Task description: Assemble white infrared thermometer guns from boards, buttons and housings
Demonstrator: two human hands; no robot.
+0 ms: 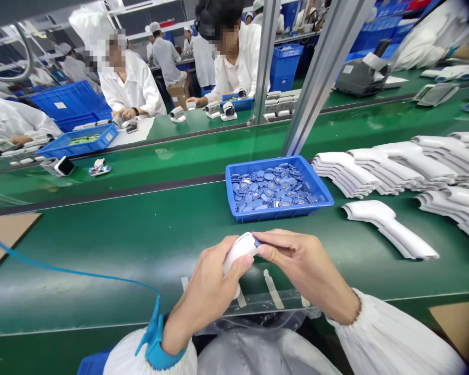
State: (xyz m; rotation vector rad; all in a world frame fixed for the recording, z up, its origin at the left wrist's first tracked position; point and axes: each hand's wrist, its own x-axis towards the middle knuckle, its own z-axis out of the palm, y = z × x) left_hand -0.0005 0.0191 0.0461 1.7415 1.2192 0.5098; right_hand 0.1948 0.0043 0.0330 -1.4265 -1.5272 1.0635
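My left hand [214, 278] is wrapped round a white plastic housing [240, 251], held tilted above the green bench. Its lower part is mostly covered by my fingers. My right hand [297, 260] pinches a small blue plastic piece [256, 241] against the housing's upper end; how far the piece sits in the housing I cannot tell. Beyond my hands stands a blue tray [281, 213] full of loose blue plastic pieces [271, 187]. To its right lies a single white gun-shaped shell [389, 226].
Stacks of white shells [347, 172] line the right side. A blue wrist-strap cord [74, 271] runs left from my left wrist. Tape strips [273, 291] mark the near edge. Brown cardboard [8, 234] lies at left. A metal post [320, 73] rises beyond the tray; co-workers sit across.
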